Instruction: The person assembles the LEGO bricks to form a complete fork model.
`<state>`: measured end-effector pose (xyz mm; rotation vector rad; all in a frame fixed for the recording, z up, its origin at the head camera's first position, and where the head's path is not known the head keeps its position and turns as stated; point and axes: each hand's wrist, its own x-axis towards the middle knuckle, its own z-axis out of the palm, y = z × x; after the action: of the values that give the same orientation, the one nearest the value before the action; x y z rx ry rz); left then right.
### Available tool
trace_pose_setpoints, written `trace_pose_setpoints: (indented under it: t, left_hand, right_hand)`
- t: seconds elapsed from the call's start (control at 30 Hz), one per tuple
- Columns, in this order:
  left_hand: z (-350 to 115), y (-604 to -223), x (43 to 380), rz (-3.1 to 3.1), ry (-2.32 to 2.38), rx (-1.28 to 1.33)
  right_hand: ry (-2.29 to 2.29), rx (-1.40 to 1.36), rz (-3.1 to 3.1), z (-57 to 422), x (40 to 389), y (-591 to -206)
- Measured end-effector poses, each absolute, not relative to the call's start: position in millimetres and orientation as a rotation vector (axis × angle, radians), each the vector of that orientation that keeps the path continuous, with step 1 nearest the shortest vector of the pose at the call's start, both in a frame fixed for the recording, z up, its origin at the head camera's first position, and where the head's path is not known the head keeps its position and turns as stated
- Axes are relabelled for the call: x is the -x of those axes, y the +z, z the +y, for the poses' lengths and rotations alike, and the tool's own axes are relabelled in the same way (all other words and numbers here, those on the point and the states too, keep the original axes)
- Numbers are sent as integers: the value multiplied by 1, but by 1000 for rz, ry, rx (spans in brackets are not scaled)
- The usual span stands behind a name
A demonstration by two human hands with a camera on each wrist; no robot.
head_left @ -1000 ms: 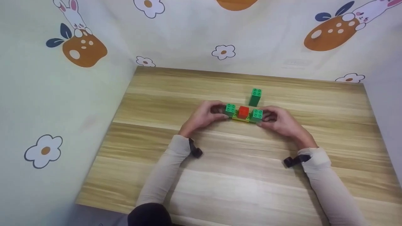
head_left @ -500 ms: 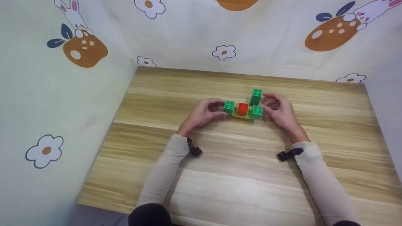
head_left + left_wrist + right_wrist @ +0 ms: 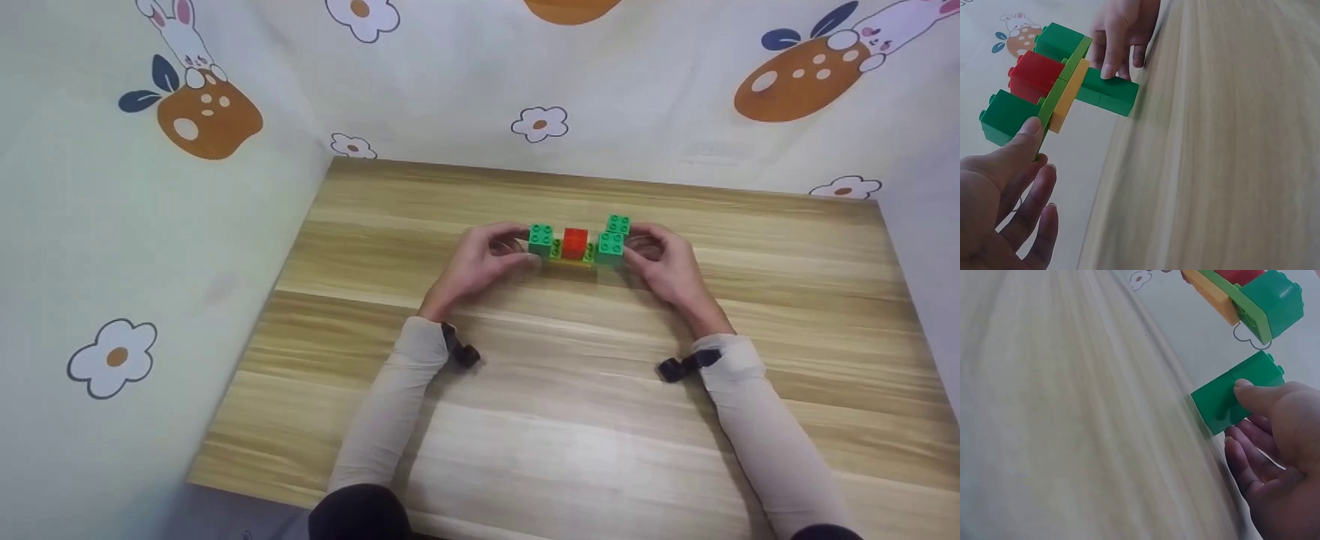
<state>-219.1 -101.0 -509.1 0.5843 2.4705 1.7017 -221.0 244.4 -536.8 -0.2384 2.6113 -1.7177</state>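
Observation:
My left hand pinches the left end of a toy brick assembly, thumb on its light green plate. On top of that plate are a red brick in the middle and a green brick at each end, the left one and the right one. Underneath runs a yellow-orange piece. The assembly hangs above the table, tilted in the left wrist view. With my right hand I grip an upright stack of two green bricks, its base at the table surface, partly hidden behind the assembly in the head view.
The wood-grain table reaches back to a pale wall printed with rabbits and flowers. Another wall borders the left side. Black cameras on straps sit at both wrists.
My right hand has let go of the assembly's right end and taken hold of the green stack behind it. My left hand has moved the assembly away from me, in front of the stack.

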Motion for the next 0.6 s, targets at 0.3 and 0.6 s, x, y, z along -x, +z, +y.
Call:
trace_pose_setpoints:
  t: [0.3,0.6]
  left_hand:
    - [-103,-497,220,2494,1794,-492]
    - [-84,-482,215,2467,1902,-526]
  right_hand:
    - [-1720,275,2566,243,203,-535]
    - [-1620,336,2581,232,187,-535]
